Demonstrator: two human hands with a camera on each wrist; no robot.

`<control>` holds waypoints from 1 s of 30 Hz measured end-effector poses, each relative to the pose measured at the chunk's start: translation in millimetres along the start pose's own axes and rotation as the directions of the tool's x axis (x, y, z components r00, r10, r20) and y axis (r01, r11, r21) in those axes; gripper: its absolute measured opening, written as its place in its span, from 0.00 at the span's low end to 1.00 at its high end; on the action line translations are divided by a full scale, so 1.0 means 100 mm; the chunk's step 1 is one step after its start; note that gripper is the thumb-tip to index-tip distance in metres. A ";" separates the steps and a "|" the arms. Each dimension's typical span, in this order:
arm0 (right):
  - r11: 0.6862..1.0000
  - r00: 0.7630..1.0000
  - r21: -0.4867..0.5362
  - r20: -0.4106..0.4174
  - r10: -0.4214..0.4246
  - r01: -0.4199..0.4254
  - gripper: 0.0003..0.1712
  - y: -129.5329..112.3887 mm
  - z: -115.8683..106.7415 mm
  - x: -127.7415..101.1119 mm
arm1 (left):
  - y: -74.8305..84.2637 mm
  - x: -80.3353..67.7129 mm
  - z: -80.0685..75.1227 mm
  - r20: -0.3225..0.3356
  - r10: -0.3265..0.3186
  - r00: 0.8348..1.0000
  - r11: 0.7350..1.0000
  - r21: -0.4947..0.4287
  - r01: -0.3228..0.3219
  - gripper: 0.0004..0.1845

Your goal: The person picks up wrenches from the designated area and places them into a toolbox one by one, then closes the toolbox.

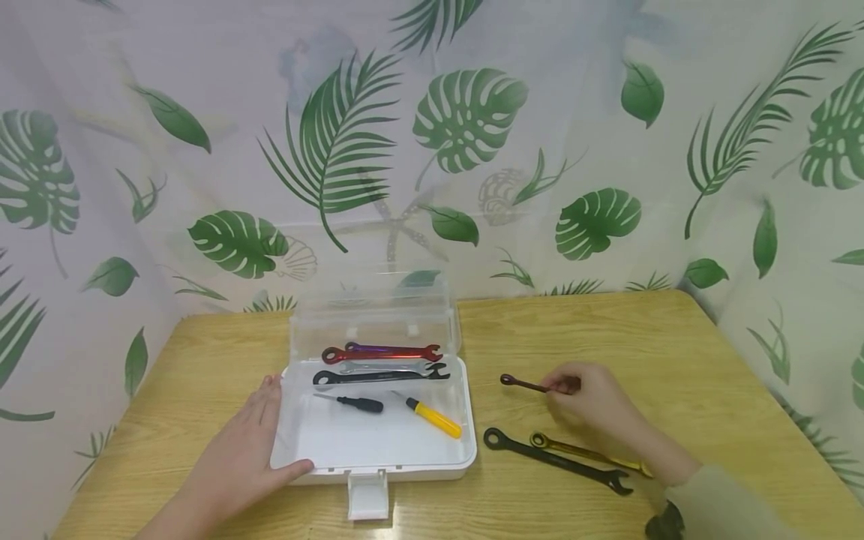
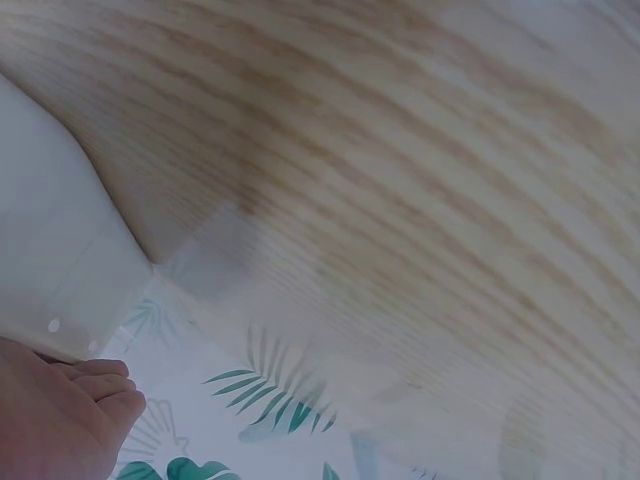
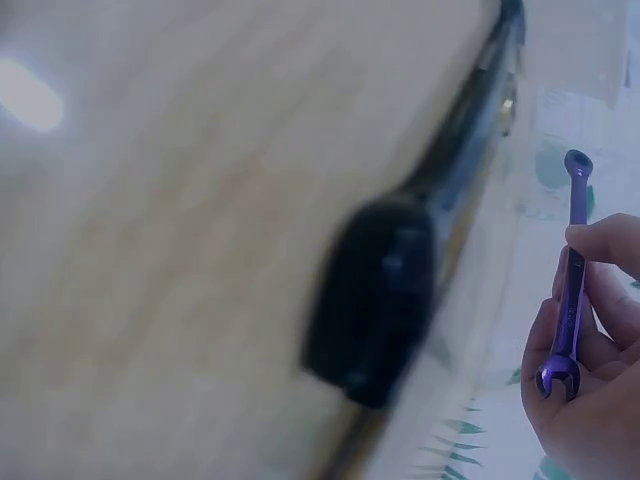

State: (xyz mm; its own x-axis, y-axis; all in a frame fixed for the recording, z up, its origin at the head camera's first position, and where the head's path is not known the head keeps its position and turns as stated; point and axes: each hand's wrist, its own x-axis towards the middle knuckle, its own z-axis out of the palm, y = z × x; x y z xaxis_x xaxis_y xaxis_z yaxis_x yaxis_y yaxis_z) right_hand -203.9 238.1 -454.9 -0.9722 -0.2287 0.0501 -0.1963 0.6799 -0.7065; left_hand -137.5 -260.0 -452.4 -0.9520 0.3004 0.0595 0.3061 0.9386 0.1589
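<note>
Because your right hand (image 1: 590,401) only pinches the small wrench (image 1: 523,384) by one end, it may slip onto the bench (image 1: 675,352) while your flat, open left hand (image 1: 236,457) steadies the box (image 1: 378,457).

Blurred wood-grain table (image 2: 420,180) across most of the view. White plastic box (image 2: 50,250) at the table's left, corner rounded, touching the wood. Left hand (image 2: 60,420) just below the box, fingertips against its edge. Leaf-print curtain (image 2: 260,400) beyond the table's lower edge.
</note>
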 end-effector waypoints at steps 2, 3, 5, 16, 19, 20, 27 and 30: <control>1.000 1.000 -0.008 -0.003 -0.015 0.015 0.04 -0.03 -0.02 0.03 | 0.00 0.00 0.00 0.000 0.002 1.000 1.000 0.001 -0.002 0.68; 1.000 1.000 -0.014 -0.006 -0.017 0.017 0.05 -0.05 -0.04 0.04 | 0.00 0.00 0.00 0.001 0.003 1.000 1.000 0.003 -0.003 0.68; 1.000 1.000 -0.017 -0.013 -0.021 0.021 0.05 -0.09 -0.06 0.07 | 0.00 -0.01 0.01 0.001 0.006 1.000 1.000 0.006 -0.006 0.68; 0.997 0.997 -0.023 -0.039 -0.070 0.069 0.05 -0.35 -0.15 0.27 | 0.00 0.00 0.00 0.011 0.002 1.000 1.000 0.010 -0.002 0.68; 0.995 0.995 -0.033 -0.040 -0.091 0.090 0.05 -0.43 -0.14 0.31 | 0.00 0.00 0.01 0.010 0.005 1.000 1.000 0.011 -0.005 0.68; 0.995 0.995 -0.033 -0.038 -0.094 0.093 0.04 -0.46 -0.14 0.32 | 0.00 0.01 0.01 0.010 0.005 1.000 1.000 0.010 -0.005 0.68; 0.993 0.993 -0.013 -0.027 -0.116 0.116 0.05 -0.65 -0.11 0.41 | -0.01 0.00 0.01 0.008 0.004 1.000 1.000 0.016 -0.005 0.68; 0.991 0.991 -0.001 -0.016 -0.136 0.136 0.05 -0.74 -0.09 0.45 | -0.01 0.00 0.01 0.009 0.007 1.000 1.000 0.015 -0.007 0.68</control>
State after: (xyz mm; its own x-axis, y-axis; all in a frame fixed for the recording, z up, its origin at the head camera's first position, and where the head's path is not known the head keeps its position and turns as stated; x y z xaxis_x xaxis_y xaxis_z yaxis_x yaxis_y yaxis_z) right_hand -233.9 184.1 -393.9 -0.9383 -0.3083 0.1568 -0.3270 0.6429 -0.6926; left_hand -137.9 -260.9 -453.7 -0.9500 0.3081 0.0517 0.3123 0.9390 0.1436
